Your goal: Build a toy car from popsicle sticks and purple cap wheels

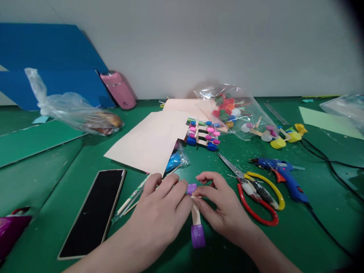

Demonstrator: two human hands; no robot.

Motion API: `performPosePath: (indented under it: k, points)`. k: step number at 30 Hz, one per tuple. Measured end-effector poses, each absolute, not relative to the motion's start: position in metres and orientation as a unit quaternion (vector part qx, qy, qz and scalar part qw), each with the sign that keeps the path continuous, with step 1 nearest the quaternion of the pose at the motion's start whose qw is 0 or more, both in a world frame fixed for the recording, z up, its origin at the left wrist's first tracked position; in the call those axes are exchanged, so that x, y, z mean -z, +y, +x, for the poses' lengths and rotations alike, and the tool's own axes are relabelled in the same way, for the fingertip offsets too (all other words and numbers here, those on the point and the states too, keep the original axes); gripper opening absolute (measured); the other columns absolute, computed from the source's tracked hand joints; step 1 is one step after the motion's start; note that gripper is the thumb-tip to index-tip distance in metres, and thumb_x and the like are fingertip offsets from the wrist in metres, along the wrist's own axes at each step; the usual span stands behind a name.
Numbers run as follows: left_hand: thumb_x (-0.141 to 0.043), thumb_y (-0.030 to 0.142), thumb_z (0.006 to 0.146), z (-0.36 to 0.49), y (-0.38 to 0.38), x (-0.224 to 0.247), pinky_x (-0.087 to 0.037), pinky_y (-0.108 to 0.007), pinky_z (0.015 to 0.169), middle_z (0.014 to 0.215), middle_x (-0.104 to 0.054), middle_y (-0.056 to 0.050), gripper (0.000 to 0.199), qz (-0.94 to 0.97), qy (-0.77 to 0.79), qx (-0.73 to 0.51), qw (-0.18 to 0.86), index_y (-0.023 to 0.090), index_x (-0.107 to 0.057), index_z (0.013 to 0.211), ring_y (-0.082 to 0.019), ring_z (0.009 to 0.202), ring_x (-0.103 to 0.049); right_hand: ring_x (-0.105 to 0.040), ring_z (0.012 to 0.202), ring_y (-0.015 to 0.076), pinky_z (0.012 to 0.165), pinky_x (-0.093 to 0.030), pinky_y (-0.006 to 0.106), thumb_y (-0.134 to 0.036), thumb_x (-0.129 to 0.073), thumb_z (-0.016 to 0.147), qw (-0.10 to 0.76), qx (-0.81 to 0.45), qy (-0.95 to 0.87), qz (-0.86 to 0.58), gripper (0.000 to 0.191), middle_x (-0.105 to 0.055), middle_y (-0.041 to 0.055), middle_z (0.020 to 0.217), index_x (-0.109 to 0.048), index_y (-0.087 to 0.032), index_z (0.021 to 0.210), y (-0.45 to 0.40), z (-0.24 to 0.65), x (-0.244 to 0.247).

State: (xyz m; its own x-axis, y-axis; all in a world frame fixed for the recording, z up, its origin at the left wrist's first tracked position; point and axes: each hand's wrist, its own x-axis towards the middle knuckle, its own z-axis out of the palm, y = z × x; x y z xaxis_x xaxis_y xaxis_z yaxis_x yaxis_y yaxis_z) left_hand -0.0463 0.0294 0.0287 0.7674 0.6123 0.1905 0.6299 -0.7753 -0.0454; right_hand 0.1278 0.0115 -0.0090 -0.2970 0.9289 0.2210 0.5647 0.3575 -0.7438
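Note:
Before me is a small craft piece: a pale wooden stick (196,214) with a purple bottle cap (198,236) at its near end and another purple cap (192,189) at its far end. My left hand (167,208) curls against the stick's left side, its thumb and fingertips mostly hidden. From the right, my right hand (217,203) pinches the middle part between thumb and index finger, the other fingers loosely bent. Whether something small sits in that pinch cannot be made out. Red-and-yellow-handled scissors (256,193) lie open just beyond my right hand.
A blue glue gun (281,172) with its cord lies at right. At left are a phone (93,212), a tied plastic bag (79,113) and a pink bottle (119,91). Pale paper (148,140), small cap-wheeled pieces (203,134) and a bag of caps (227,108) lie farther back.

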Motion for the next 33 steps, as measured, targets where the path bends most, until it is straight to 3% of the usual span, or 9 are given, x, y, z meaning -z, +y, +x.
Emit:
performPosePath:
  k: [4, 9, 19, 33]
  points:
    - [-0.050, 0.013, 0.078, -0.049, 0.024, -0.024, -0.033, -0.043, 0.077, 0.091, -0.059, -0.006, 0.006, -0.919, -0.369, 0.132, 0.050, 0.018, -0.051, 0.077, -0.025, 0.089, -0.050, -0.046, 0.099, 0.0204, 0.084, -0.042, 0.035, -0.015, -0.050, 0.080, 0.327, -0.280, -0.754, -0.496, 0.013, -0.047, 0.0074, 0.104, -0.060, -0.020, 0.087, 0.010, 0.129, 0.009]
    - [-0.049, 0.011, 0.075, -0.050, 0.026, -0.026, -0.037, -0.036, 0.070, 0.086, -0.052, -0.005, 0.010, -0.876, -0.430, 0.213, -0.057, 0.019, -0.043, 0.078, -0.021, 0.084, -0.049, -0.046, 0.100, 0.0205, 0.084, -0.041, 0.035, -0.015, -0.050, 0.080, 0.324, -0.288, -0.752, -0.498, 0.014, -0.046, 0.0071, 0.104, -0.060, -0.021, 0.086, 0.009, 0.129, 0.009]
    - [-0.049, 0.020, 0.074, -0.040, 0.043, -0.022, -0.038, -0.037, 0.069, 0.079, -0.050, -0.002, 0.008, -0.833, -0.490, 0.167, -0.195, 0.021, -0.041, 0.072, -0.022, 0.080, -0.048, -0.045, 0.101, 0.0202, 0.084, -0.041, 0.033, -0.019, -0.048, 0.082, 0.318, -0.293, -0.754, -0.494, 0.014, -0.045, 0.0073, 0.105, -0.061, -0.020, 0.088, 0.011, 0.131, 0.010]
    - [-0.051, 0.020, 0.076, -0.042, 0.029, -0.023, -0.035, -0.041, 0.071, 0.090, -0.051, -0.005, 0.008, -0.887, -0.432, 0.141, -0.082, 0.020, -0.045, 0.080, -0.025, 0.087, -0.047, -0.045, 0.101, 0.0192, 0.086, -0.039, 0.032, -0.018, -0.048, 0.082, 0.319, -0.293, -0.753, -0.494, 0.014, -0.045, 0.0069, 0.105, -0.060, -0.020, 0.089, 0.011, 0.130, 0.010]
